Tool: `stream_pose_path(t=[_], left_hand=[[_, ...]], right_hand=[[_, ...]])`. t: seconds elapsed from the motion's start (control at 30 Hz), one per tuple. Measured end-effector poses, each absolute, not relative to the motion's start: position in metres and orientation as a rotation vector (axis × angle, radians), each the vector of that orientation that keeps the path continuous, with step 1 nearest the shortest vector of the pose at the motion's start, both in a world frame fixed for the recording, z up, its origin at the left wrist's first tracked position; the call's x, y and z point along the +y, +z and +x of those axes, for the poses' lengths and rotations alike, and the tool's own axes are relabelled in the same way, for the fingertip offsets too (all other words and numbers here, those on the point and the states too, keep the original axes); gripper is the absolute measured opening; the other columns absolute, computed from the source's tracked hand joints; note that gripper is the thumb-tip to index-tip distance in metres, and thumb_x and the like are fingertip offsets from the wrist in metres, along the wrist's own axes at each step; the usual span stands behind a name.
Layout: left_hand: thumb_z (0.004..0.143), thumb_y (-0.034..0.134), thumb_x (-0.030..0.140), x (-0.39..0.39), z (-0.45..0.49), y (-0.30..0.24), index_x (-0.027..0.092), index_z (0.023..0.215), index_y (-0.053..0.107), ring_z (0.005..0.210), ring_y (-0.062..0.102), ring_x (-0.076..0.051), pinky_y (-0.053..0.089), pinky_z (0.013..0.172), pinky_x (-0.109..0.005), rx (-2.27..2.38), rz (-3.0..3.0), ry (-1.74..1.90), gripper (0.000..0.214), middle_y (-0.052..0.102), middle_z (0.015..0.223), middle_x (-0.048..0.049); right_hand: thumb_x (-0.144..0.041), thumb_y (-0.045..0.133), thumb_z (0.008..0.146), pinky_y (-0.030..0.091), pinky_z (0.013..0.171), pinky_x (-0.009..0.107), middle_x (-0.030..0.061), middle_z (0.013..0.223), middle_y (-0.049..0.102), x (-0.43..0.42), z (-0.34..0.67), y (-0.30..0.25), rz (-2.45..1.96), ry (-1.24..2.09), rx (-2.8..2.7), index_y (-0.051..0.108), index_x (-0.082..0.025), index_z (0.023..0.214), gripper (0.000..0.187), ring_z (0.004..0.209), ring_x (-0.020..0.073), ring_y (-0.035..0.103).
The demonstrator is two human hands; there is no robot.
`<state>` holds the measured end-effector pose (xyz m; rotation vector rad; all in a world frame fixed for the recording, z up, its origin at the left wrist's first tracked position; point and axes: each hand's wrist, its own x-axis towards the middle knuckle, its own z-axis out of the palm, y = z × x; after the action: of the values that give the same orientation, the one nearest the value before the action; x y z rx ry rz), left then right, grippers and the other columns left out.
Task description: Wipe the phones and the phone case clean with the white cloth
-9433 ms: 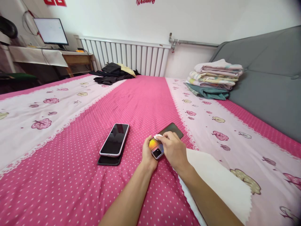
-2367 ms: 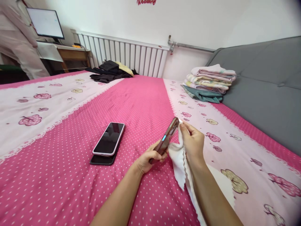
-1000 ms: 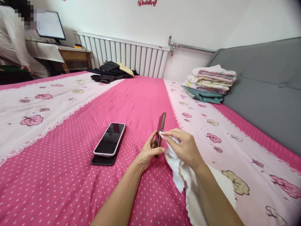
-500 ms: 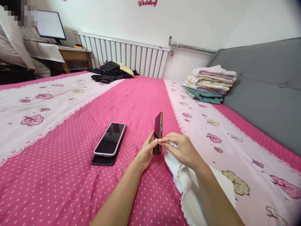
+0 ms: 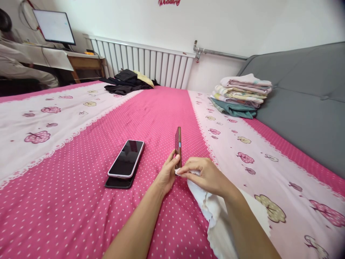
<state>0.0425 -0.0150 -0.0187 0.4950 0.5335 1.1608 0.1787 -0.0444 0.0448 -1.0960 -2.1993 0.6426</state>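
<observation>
My left hand [image 5: 167, 175] grips a brown-edged phone [image 5: 178, 144] and holds it upright, edge toward me, above the bed. The phone's lower part is partly hidden behind my fingers. Pinched in the fingers of my right hand [image 5: 206, 175] is a white cloth [image 5: 206, 205]; its tip touches the phone near the bottom edge. The rest of the cloth trails down under my right wrist onto the bed. To the left lies a phone with a white frame [image 5: 126, 159], face up on top of a dark phone [image 5: 118, 183].
A pink dotted bedspread [image 5: 88, 187] lies beneath everything. Folded clothes [image 5: 241, 95] are stacked by the grey headboard [image 5: 302, 86]. Dark clothes [image 5: 129, 81] lie near the white radiator [image 5: 140, 59]. At the far left a person [image 5: 24, 66] sits at a desk with a monitor [image 5: 54, 28].
The upright phone has turned more edge-on and shifted slightly left. My right hand has moved the cloth tip down along the phone's edge. The seated person has shifted.
</observation>
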Motion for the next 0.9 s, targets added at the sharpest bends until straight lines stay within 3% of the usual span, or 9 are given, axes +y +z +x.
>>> stream_pose_path(t=[0.23,0.47,0.57,0.67,0.9], left_hand=[[0.065,0.075,0.037,-0.015,0.045,-0.018,0.018,0.088,0.068,0.065,0.053,-0.008,0.041,0.063,-0.019,0.479,0.484,1.177,0.031,0.062,0.075,0.0026],[0.072,0.070,0.033,-0.019,0.046,-0.020,0.021,0.099,0.068,0.096,0.057,-0.015,0.039,0.083,-0.021,0.483,0.566,1.152,0.030,0.068,0.089,-0.0004],[0.072,0.070,0.034,-0.020,0.047,-0.020,0.021,0.101,0.068,0.100,0.057,-0.017,0.038,0.086,-0.023,0.436,0.610,1.153,0.032,0.069,0.092,-0.0011],[0.071,0.071,0.036,-0.019,0.047,-0.019,0.021,0.097,0.069,0.090,0.058,-0.015,0.040,0.081,-0.022,0.462,0.576,1.146,0.030,0.069,0.089,-0.0003],[0.064,0.075,0.038,-0.015,0.045,-0.017,0.016,0.088,0.068,0.055,0.051,-0.007,0.037,0.052,-0.019,0.525,0.406,1.172,0.034,0.062,0.066,0.0031]], right_hand=[[-0.020,0.059,0.082,0.048,0.070,0.028,0.0017,0.081,0.068,-0.041,0.179,0.044,-1.091,0.550,-2.091,0.072,-0.026,0.091,0.016,0.074,0.0131,0.062],[-0.021,0.059,0.083,0.049,0.071,0.029,0.0028,0.083,0.068,-0.037,0.185,0.042,-1.150,0.336,-1.931,0.072,-0.024,0.094,0.018,0.076,0.0145,0.062],[-0.022,0.059,0.083,0.049,0.070,0.029,0.0021,0.081,0.067,-0.036,0.185,0.042,-1.176,0.289,-1.905,0.071,-0.025,0.095,0.018,0.075,0.0145,0.062],[-0.021,0.058,0.083,0.049,0.070,0.029,0.0026,0.082,0.067,-0.036,0.183,0.041,-1.178,0.303,-1.927,0.071,-0.024,0.096,0.018,0.075,0.0146,0.062],[-0.019,0.057,0.083,0.047,0.071,0.029,0.0022,0.082,0.067,-0.041,0.175,0.039,-1.184,0.425,-2.116,0.072,-0.024,0.093,0.018,0.074,0.0140,0.061]])
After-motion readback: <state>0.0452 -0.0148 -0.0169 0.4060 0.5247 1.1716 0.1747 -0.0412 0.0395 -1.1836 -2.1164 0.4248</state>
